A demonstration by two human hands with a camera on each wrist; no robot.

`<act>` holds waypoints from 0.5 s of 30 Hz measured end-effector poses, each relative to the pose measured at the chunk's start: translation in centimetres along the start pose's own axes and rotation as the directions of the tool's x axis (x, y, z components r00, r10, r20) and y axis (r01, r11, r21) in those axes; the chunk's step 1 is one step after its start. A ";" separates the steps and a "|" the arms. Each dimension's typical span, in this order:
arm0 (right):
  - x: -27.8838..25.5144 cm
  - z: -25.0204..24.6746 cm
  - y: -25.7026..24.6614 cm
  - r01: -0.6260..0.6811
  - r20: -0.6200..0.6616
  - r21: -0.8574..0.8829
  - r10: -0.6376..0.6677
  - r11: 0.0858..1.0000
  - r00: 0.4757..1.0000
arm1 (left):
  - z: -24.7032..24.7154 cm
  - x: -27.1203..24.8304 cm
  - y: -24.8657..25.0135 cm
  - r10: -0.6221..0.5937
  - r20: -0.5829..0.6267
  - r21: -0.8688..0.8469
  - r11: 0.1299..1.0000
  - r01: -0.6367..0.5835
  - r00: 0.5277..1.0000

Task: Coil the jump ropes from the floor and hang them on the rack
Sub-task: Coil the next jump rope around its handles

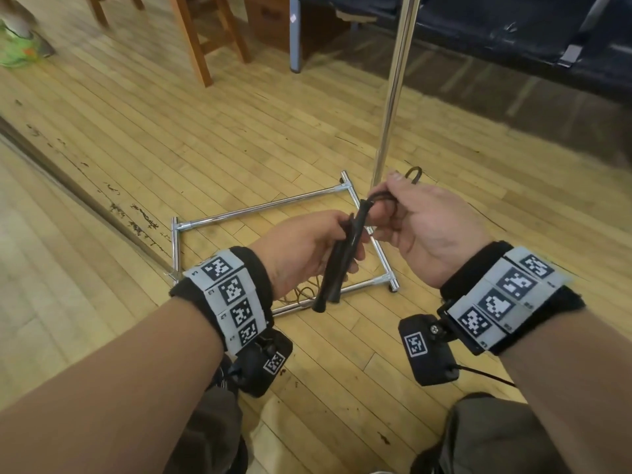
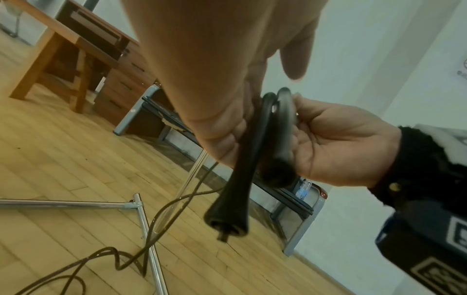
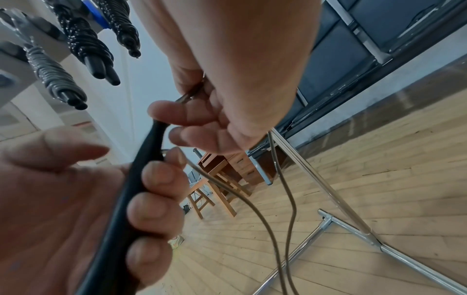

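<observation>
Handles (image 1: 337, 268) — smooth black, tapered — in left hand (image 1: 304, 248).

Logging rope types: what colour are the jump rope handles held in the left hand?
Black; the handles show best in the head view, held together by the left hand.

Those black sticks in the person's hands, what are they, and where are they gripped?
Jump rope handles. The left hand grips both around their upper half; the right hand pinches the cord by the handle tops.
</observation>
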State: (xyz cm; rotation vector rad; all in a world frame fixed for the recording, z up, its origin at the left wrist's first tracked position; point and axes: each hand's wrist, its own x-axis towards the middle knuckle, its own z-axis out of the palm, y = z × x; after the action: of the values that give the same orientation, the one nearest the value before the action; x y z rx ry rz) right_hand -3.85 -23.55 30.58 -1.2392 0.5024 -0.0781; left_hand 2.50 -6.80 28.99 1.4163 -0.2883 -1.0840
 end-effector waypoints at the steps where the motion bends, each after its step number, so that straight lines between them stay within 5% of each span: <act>1: 0.1 -0.1 0.1 0.005 -0.002 -0.040 -0.005 0.999 1.000 | -0.2 0.0 -0.1 0.022 0.000 -0.023 0.999 -0.022 1.000; 7: 0.1 -0.1 1.2 0.003 0.052 -0.294 0.012 0.956 0.999 | -0.8 0.5 -1.0 0.065 -0.029 0.144 0.988 -0.060 0.997; 12: -0.1 -0.5 1.4 -0.015 0.012 -0.747 0.036 0.665 0.999 | -0.9 0.5 -1.3 0.012 -0.098 0.338 0.941 0.022 0.995; 15: 0.2 -0.9 1.0 0.008 -0.027 -0.871 -0.063 0.491 0.998 | -0.7 0.2 -0.9 0.012 -0.113 0.360 0.932 0.030 0.994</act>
State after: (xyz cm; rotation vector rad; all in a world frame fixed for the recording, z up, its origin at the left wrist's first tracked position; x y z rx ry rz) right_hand -4.25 -24.11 29.35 -2.2841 0.5843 0.1381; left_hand 2.71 -6.37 27.91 1.8031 -0.4153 -0.9854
